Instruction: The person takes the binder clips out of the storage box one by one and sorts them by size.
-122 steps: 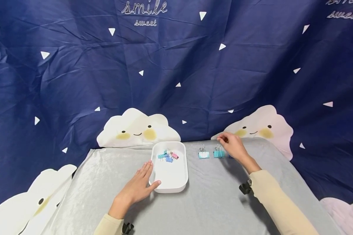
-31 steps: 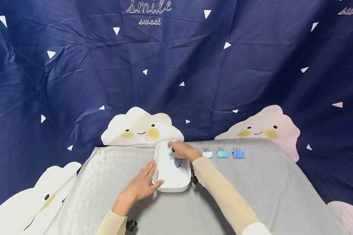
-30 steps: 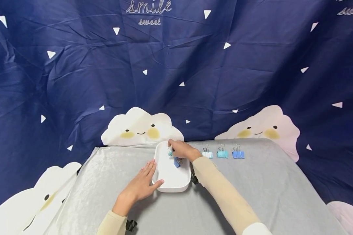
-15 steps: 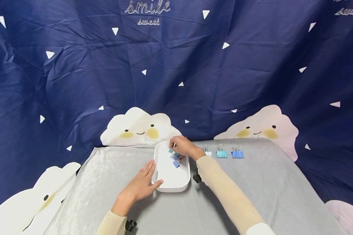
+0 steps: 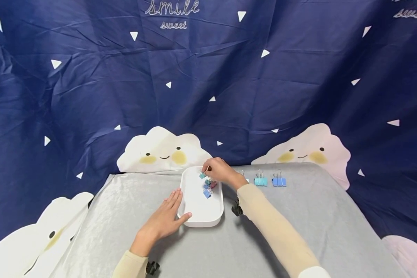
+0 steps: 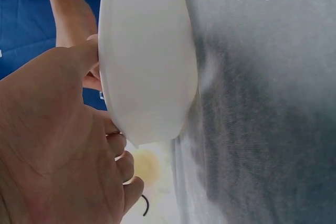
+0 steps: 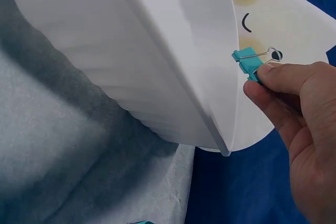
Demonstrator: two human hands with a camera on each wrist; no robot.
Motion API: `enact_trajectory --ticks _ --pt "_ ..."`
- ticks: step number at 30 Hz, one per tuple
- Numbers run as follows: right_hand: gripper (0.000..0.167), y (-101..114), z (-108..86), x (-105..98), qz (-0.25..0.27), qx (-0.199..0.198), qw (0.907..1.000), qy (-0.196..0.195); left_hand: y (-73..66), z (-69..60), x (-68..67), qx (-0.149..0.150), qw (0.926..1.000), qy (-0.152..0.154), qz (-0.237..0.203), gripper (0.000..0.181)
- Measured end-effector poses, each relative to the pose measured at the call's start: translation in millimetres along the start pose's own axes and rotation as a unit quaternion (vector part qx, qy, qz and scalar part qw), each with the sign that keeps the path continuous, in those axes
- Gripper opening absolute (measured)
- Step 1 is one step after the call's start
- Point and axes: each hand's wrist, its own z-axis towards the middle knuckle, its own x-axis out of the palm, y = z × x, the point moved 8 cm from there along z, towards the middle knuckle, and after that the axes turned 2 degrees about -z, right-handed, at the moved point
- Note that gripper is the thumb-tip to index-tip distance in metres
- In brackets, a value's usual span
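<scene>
Moved: R hand [image 5: 221, 171], at clip row [image 5: 260, 182] R of tray [image 5: 199, 210] earlier, now over tray's far end.
Backdrop [image 5: 208, 77]: navy w/ white clouds [image 5: 163, 150], behind tray.
Table [image 5: 201, 253]: grey cloth top, under tray.
Tray: white, rounded corners.
L hand [image 5: 165, 216]: fingers extended, touching tray's L side.
R hand: thumb + fingers pinching teal clip [image 7: 249, 62].
Clip row: white, teal, blue, R of tray; white part-hidden behind R wrist.
Pile [image 5: 207, 194]: sm. clips, blue/pink/teal, jumbled inside tray's far half.
Teal clip: over tray's far end, near pile.
</scene>
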Motion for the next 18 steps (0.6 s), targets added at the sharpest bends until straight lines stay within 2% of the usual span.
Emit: enact_trajectory --ticks 10,18 --pt "0.01 3.4 -8.3 -15.5 -0.01 -0.024 0.9992 -0.03 -0.4 0.4 0.4 0.002 1.0 0.003 0.001 0.092" --pt "0.011 4.6 -17.4 -26.1 0.007 -0.038 0.9979 -0.051 -0.8 -0.2 -0.6 0.006 1.0 0.001 0.004 0.092"
